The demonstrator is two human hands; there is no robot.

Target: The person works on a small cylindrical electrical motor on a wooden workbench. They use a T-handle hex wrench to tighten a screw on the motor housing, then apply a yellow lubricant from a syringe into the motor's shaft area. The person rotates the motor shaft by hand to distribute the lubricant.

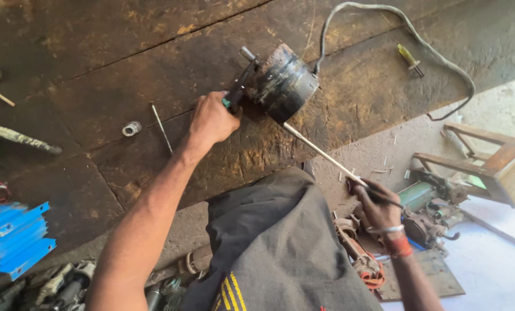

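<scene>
A dark cylindrical motor [283, 82] is seen lying on its side on a worn wooden workbench [96, 52], at about 12 o'clock from the person's torso, close to the bench's near edge. The left hand [212, 120] is clenched around a green-handled plier-like tool [237, 92] pressed against the motor's shaft end at 11 o'clock. The right hand [377, 201], at 3 o'clock and off the bench, is closed on the dark handle of a long metal rod [320, 154], whose tip is set against the motor's lower side.

Risks as judged: the motor is not clamped, so it could be rolled or pushed along the bench by force through the rod. The rod tip could slip off the round casing and be driven towards the left hand. The grey cable [407, 34] running to 2 o'clock could be tugged. A small metal nut [131, 128] and a thin pin [162, 126] lying loose at 10 o'clock could be knocked off.
</scene>
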